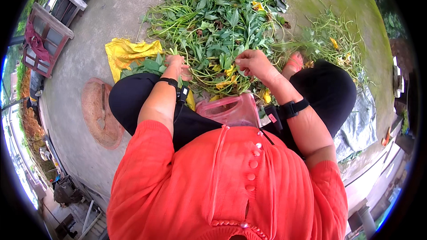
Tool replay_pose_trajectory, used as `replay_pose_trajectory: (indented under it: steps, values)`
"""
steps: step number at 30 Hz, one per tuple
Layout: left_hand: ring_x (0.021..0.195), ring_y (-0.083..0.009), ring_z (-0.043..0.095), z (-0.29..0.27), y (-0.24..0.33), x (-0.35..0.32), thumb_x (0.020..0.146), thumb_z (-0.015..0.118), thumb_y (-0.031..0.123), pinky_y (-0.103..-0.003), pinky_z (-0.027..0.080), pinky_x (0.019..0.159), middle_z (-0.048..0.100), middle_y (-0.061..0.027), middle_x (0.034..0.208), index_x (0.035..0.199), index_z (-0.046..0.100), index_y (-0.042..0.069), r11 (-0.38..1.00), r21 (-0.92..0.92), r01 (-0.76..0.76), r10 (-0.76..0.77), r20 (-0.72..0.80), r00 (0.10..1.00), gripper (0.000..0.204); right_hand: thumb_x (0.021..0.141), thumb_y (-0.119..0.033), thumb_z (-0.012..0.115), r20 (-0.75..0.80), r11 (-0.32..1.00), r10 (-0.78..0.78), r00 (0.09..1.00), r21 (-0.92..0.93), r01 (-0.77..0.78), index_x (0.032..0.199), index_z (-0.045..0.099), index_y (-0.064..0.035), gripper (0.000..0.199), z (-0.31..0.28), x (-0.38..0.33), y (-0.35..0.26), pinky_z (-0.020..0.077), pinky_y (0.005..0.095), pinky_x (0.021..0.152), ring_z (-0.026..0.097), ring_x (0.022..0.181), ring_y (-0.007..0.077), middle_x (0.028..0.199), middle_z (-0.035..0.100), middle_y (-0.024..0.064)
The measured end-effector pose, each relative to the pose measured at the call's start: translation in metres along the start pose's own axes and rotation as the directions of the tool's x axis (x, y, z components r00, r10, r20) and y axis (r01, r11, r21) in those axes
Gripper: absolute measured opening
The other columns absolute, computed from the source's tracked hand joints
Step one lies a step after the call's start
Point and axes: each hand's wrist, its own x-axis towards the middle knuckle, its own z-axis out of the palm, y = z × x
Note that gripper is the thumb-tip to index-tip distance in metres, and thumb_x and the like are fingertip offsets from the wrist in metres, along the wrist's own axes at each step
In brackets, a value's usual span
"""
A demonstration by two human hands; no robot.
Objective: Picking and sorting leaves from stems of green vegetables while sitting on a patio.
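Note:
A wide heap of green leafy vines (222, 22) with long pale stems lies on the ground before me. On its near left side, my left hand (177, 66) is closed around a few leafy stems (173, 51). Loose green leaves (151, 65) lie beside that hand on a yellow sack (129, 52). My right hand (258, 66) hovers over the near edge of the heap, thumb and fingers pinched together; whatever sits between them is too small to make out. Yellowed leaves (227, 81) lie between my hands.
Between my knees is a pink plastic stool (229, 109). A round reddish-brown shallow pan (95, 120) lies at the left. Loose thin stems (342, 40) spread at the right, above a silver sheet (359, 124). A wooden frame with a maroon cloth (38, 44) stands at the far left.

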Motion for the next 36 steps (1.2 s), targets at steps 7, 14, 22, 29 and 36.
replay_pose_trajectory:
  steps: [7, 14, 22, 29, 36]
  values:
    - [0.043, -0.0164, 0.054, 0.046, 0.099, -0.158, 0.088, 0.061, 0.018, -0.027, 0.034, 0.037, 0.064, -0.0143, 0.067, 0.089, 0.060, 0.000, 0.904, -0.035, -0.425, 0.411, 0.342, 0.845, 0.018, 0.081, -0.016, 0.063, -0.033, 0.968, -0.031, 0.999, -0.250, 0.021, 0.080, 0.066, 0.0027, 0.019, 0.002, 0.011, 0.006, 0.0482, 0.0300, 0.053, 0.060, 0.052, 0.0173, 0.059, 0.062, 0.0105]
    - [0.057, -0.0212, 0.061, 0.037, 0.134, -0.255, 0.090, 0.059, 0.018, -0.026, 0.038, 0.043, 0.065, -0.0194, 0.078, 0.103, 0.053, -0.001, 0.846, -0.304, -0.438, 0.529, 0.388, 0.754, 0.024, 0.078, -0.031, 0.064, -0.139, 0.879, -0.341, 0.930, -0.396, 0.263, 0.097, 0.068, -0.0064, 0.031, 0.015, -0.017, -0.026, 0.0491, 0.0354, 0.076, 0.065, 0.082, 0.0276, 0.086, 0.067, 0.0159]
    - [0.064, -0.0240, 0.064, 0.025, 0.133, -0.312, 0.092, 0.057, 0.020, -0.025, 0.039, 0.046, 0.066, -0.0215, 0.088, 0.104, 0.049, 0.003, 0.713, -0.557, -0.426, 0.672, 0.368, 0.642, 0.022, 0.077, -0.036, 0.068, -0.053, 0.719, -0.331, 0.942, -0.661, 0.216, 0.095, 0.065, -0.0065, 0.035, 0.029, -0.032, -0.013, 0.0474, 0.0405, 0.075, 0.062, 0.085, 0.0331, 0.086, 0.065, 0.0156]
    - [0.064, -0.0181, 0.064, -0.019, 0.158, -0.315, 0.089, 0.055, 0.012, -0.020, 0.037, 0.039, 0.065, -0.0221, 0.105, 0.125, 0.045, 0.001, 0.639, -0.487, -0.595, 0.765, 0.479, 0.429, 0.039, 0.087, -0.019, 0.060, -0.331, 0.819, -0.561, 0.759, -0.088, 0.568, 0.084, 0.062, -0.0007, 0.019, -0.022, -0.088, -0.089, 0.0358, 0.0244, 0.056, 0.046, 0.058, 0.0079, 0.062, 0.049, -0.0010]
    - [0.057, -0.0169, 0.063, -0.003, 0.133, -0.278, 0.083, 0.062, 0.012, -0.021, 0.033, 0.035, 0.067, -0.0178, 0.095, 0.112, 0.059, -0.004, 0.710, -0.227, -0.667, 0.701, 0.322, 0.637, 0.033, 0.090, -0.016, 0.057, -0.506, 0.733, -0.649, 0.567, -0.217, 0.645, 0.096, 0.063, 0.0017, 0.019, -0.084, -0.158, -0.166, 0.0336, 0.0205, 0.050, 0.048, 0.052, 0.0079, 0.059, 0.051, -0.0002]
